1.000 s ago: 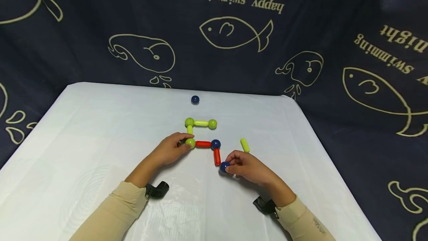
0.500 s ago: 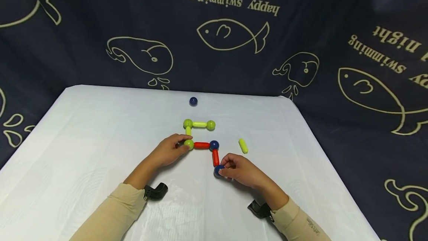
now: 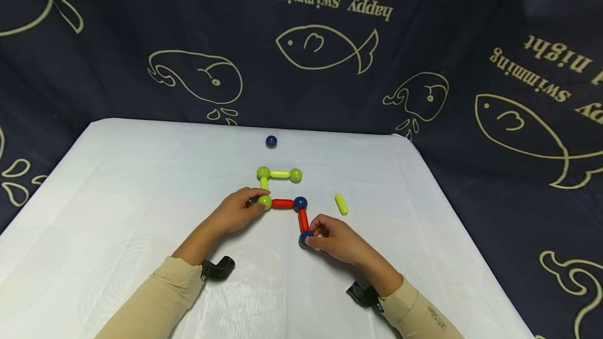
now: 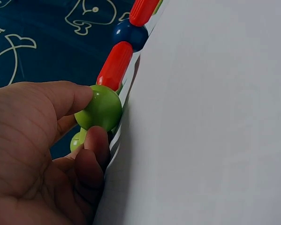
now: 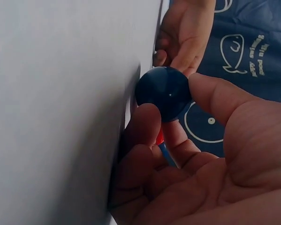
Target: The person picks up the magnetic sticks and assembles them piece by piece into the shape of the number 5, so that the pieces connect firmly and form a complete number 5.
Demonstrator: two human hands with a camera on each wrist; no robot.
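My left hand (image 3: 237, 211) pinches a lime-green ball (image 4: 101, 108) between thumb and fingers. From this ball a green rod (image 3: 264, 184) runs away from me to another green ball (image 3: 263, 172); a second green rod (image 3: 280, 174) leads right to a third (image 3: 296, 174). A red rod (image 3: 282, 203) joins the pinched ball to a blue ball (image 3: 300, 203). Another red rod (image 3: 303, 220) comes towards me from there. At its near end my right hand (image 3: 341, 240) pinches a second blue ball (image 5: 163, 93), which appears to touch the rod. Fingers partly hide both pinched balls.
A loose blue ball (image 3: 271, 142) sits near the far edge of the white-covered table (image 3: 141, 171). One loose green rod (image 3: 341, 204) lies beyond my right hand. A dark printed cloth (image 3: 330, 93) hangs behind the table.
My right hand has brought the blue ball left and slightly nearer me, to the near end of the red rod. My left hand keeps its pinch on the green ball.
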